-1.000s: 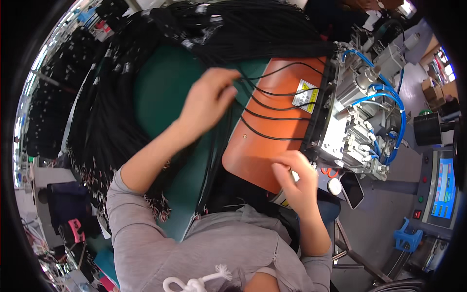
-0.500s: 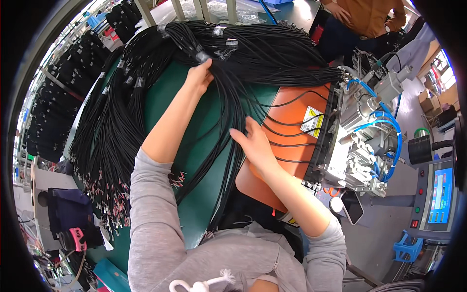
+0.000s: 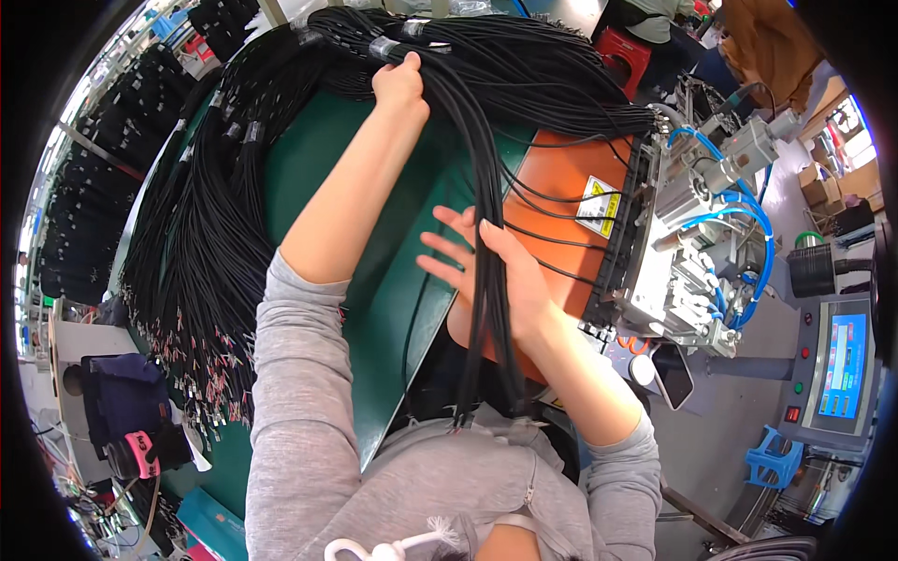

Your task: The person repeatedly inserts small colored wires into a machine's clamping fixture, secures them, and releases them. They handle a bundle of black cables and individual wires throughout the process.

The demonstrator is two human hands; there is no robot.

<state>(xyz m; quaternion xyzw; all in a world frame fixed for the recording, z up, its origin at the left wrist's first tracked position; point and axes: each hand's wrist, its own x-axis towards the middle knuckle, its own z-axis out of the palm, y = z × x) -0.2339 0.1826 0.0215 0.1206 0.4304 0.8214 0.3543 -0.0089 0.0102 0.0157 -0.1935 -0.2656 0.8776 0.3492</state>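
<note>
Gathered since the preceding frame, the loose cable bundle (image 3: 480, 140) has swung rightward from a spread fan into a narrower strand that now crosses the right hand. The left hand (image 3: 400, 84) grasps the bundle just beside its clear wrap (image 3: 382, 47), the fingers partly hidden. The right hand (image 3: 526, 280) is unclenched, its fingers spread to the left of the strand and its thumb against the cables, which lie across the palm and hang toward the wearer's lap. Beneath the left forearm lies the green worktop (image 3: 304, 168); beside the strand is an orange plate (image 3: 552, 168), over which several single black cables run to a dark clamp row (image 3: 625, 220). A yellow-and-white label (image 3: 597, 208) is fixed to the plate. Farther right stands a metal machine (image 3: 692, 201) with looping blue tubes (image 3: 769, 262). Other wrapped cable bundles (image 3: 210, 234) are heaped along the left and far sides of the worktop. At the periphery are a phone (image 3: 673, 379), a lit screen (image 3: 844, 365), a blue stool (image 3: 776, 458) and a red stool (image 3: 622, 61).
</note>
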